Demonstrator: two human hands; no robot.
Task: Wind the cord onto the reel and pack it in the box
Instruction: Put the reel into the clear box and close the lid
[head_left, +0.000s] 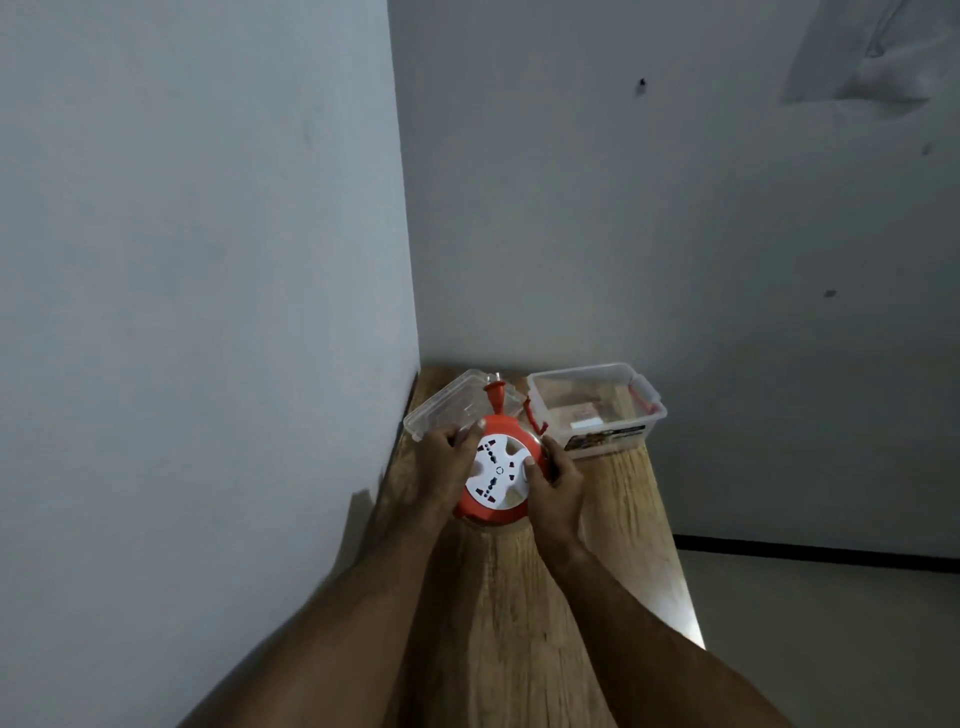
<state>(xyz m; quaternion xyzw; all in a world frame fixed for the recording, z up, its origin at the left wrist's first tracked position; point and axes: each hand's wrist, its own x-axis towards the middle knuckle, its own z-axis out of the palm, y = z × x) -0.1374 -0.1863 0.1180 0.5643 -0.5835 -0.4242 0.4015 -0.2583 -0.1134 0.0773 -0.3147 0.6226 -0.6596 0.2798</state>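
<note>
Both hands grasp the orange cord reel (496, 475) above the wooden counter (545, 597): left hand (445, 467) on its left rim, right hand (558, 480) on its right. Behind it lies the clear lid (441, 408); the open clear box (597, 410) sits just right, red latches showing.

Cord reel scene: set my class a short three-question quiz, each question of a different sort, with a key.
1. True or false: both hands grip the orange reel.
2. The clear box on the wooden table is: A) lidded, B) open, C) upside down.
3. Fill in: the loose lid lies to the ___ of the box.

Key: 1 true, with left hand and right hand on opposite sides; 2 B; 3 left.
</note>
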